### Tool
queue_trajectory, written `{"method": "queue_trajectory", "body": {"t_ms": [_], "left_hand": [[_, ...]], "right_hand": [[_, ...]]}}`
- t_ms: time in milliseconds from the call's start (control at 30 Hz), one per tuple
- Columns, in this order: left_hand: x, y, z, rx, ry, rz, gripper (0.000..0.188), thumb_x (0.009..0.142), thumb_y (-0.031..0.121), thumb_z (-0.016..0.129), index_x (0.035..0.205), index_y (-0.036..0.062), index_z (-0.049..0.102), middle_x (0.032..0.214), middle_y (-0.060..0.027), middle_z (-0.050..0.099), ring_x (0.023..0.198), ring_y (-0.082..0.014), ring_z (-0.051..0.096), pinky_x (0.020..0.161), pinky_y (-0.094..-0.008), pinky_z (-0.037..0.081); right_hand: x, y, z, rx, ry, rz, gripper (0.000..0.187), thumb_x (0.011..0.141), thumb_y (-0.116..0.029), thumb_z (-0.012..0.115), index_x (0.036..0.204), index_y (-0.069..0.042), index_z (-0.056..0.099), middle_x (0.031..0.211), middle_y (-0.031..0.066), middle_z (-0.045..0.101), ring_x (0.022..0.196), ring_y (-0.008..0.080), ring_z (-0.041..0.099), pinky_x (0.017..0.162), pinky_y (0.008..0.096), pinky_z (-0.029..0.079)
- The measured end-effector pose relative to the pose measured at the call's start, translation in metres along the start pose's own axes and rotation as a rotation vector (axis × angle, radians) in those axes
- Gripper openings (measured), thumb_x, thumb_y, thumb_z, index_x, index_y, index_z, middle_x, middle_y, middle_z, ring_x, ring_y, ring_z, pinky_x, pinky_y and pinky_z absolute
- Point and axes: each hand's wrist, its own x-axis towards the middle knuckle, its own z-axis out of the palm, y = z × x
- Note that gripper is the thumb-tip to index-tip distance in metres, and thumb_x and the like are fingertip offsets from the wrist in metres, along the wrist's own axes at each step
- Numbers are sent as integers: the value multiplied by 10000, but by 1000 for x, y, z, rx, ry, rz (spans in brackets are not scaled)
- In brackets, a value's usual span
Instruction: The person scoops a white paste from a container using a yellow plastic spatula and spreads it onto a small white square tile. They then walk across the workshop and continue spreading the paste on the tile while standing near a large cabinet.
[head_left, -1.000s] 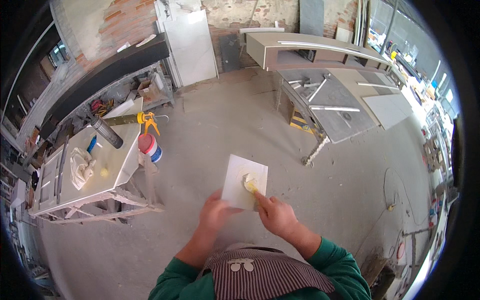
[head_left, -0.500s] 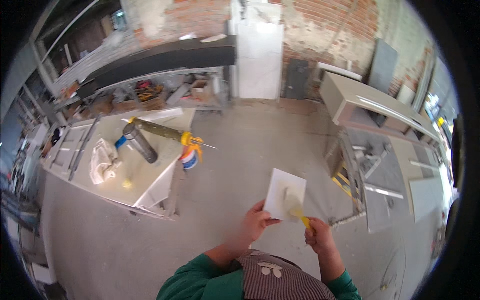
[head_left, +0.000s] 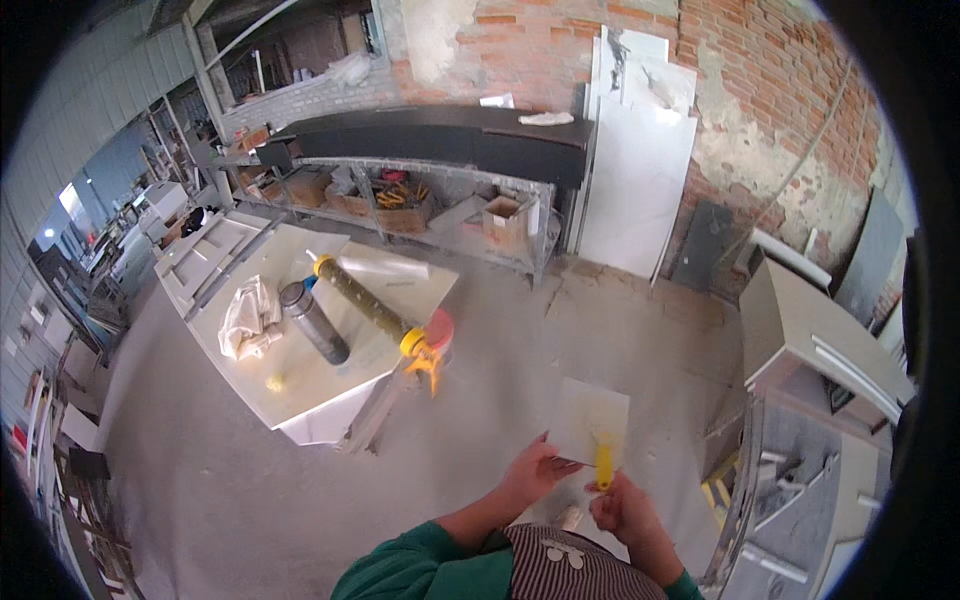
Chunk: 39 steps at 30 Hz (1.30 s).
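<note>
My left hand (head_left: pixel 537 472) grips the lower left edge of a white square board (head_left: pixel 570 415), held out in front of my body. Some pale paste seems to lie on its face, though its outline is faint. In my right hand (head_left: pixel 622 508) is a putty knife with a yellow handle (head_left: pixel 604 468), my fingers closed round the grip. The blade rests over the board's middle and blends with the paste there, so I cannot tell how much of it touches.
Left, a pale slab-topped table (head_left: pixel 270 390) holds a crumpled cloth (head_left: pixel 248 318), a dark flask (head_left: pixel 315 323) and a large caulking gun (head_left: pixel 365 303). A bucket (head_left: pixel 440 330) stands by its corner. A shelved bench (head_left: pixel 480 155) lies behind. Stone pieces (head_left: pixel 800 480) sit right.
My view has turned left, so the table and bench sit further right in it. The putty knife has swung more upright against the board. Both hands keep their holds.
</note>
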Motion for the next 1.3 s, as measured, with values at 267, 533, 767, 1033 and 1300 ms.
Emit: {"method": "queue_trajectory", "body": {"t_ms": [267,533,767,1033,1300], "left_hand": [[75,27,20,3,58,218,572,831,161,654,1358,52,458,1281,-167,596,1148,-359,613,1010,-503,503],[157,57,49,-43,64,249,540,855,133,594,1366,41,446,1293,-174,592,1124,-376,625,991,-515,508],[281,115,49,20,-25,145,585,852,151,616,1396,62,419,1290,-164,596,1129,-338,630,1004,-502,500],[396,163,52,121,8,19,565,841,163,621,1374,62,464,1274,-147,612,1155,-324,614,1007,-520,487],[505,177,41,461,3,173,498,808,143,607,1289,29,548,1278,-168,615,1201,-353,576,1036,-578,439]], "right_hand": [[18,-62,-116,-1148,-243,-116,453,1018,-371,433,1170,-4,650,923,104,690,816,212,640,771,339,531],[147,-100,-162,-1288,-440,-115,421,998,-350,453,1120,-1,655,919,126,690,833,242,649,769,353,536],[251,-170,-174,-1369,-474,-147,394,981,-332,471,1076,2,658,916,145,691,848,269,657,767,366,540],[318,-206,-226,-1309,-287,-284,365,961,-311,491,1025,5,663,912,167,691,865,299,667,764,380,545],[362,-243,-301,-1888,-223,-204,295,885,-240,527,971,-11,693,998,208,692,935,390,666,795,467,550]]}}
